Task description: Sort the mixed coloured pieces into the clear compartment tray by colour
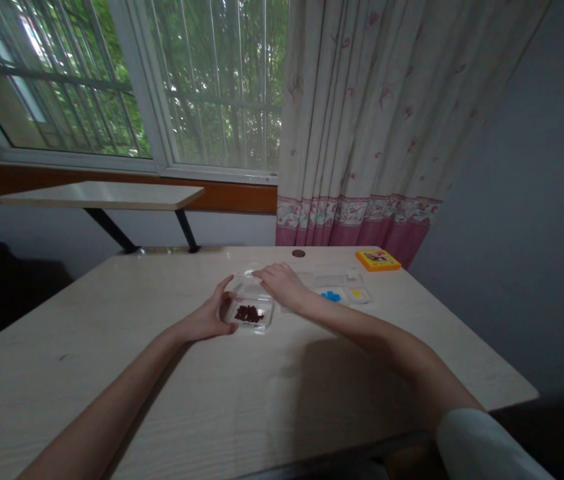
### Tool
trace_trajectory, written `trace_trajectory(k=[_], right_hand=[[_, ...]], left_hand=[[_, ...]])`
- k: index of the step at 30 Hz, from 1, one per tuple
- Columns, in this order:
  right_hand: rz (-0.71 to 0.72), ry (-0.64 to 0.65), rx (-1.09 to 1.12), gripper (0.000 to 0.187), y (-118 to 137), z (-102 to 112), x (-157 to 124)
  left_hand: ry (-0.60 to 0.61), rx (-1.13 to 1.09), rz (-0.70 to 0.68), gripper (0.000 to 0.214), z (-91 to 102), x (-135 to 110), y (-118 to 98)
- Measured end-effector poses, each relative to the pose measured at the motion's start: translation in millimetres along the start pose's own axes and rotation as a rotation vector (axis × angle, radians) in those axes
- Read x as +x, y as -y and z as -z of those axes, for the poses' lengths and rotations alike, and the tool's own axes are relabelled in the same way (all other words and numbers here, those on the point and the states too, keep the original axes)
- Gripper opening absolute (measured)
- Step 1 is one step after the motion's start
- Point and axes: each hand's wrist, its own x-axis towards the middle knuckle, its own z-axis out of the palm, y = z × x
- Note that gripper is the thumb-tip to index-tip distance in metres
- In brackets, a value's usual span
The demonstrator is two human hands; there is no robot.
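Note:
A small clear plastic box (251, 313) with dark red-brown pieces inside sits on the pale wooden table (162, 373). My left hand (209, 317) grips the box's left side, thumb up along its edge. My right hand (282, 283) rests on the box's raised clear lid (247, 283) at the back, fingers curled down over it. Just right of my right wrist lie more clear boxes (342, 287), one with blue pieces (333, 295) and one with yellow pieces (357, 293).
A yellow-orange flat box (378, 259) lies at the table's far right corner. A round cable hole (299, 253) is at the far edge. Beyond stand a narrow shelf (102, 195), a barred window and a pink-hemmed curtain (362, 133).

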Motion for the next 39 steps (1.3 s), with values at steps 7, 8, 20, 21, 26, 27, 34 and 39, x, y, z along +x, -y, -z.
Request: trace_trajectory(k=[7,8,20,21,26,27,34,39], right_hand=[[0.149,0.008,0.123,0.031,24.5,3.7,-25.8],[0.162,0.026,0.139,0.033,28.7,4.9,-29.5],[0.191,0.140,0.016,0.023,46.7,-1.0,-35.1],[0.206,0.148,-0.004,0.023,47.8,-0.7,-35.1],[0.178,0.190,0.036,0.021,46.9,6.3,-29.8],[0.170,0.203,0.066,0.021,45.4,7.6,-26.6],[0.140,0.232,0.123,0.033,44.0,4.0,2.5],[0.096,0.200,0.056,0.040,53.6,-3.4,7.7]], left_hand=[[0.137,-0.117,0.035,0.096,13.0,-3.9,-1.9],[0.140,-0.109,0.039,0.096,13.3,-4.0,-3.0],[0.115,0.043,0.019,0.093,13.4,-2.8,-2.4],[0.112,0.046,0.023,0.093,13.6,-2.7,-2.7],[0.116,0.050,0.025,0.091,14.4,-1.1,-2.7],[0.124,0.047,0.020,0.090,14.6,-0.8,-2.1],[0.152,0.008,-0.010,0.089,15.4,-0.5,2.7],[0.151,-0.015,0.007,0.091,14.7,-0.6,2.9]])
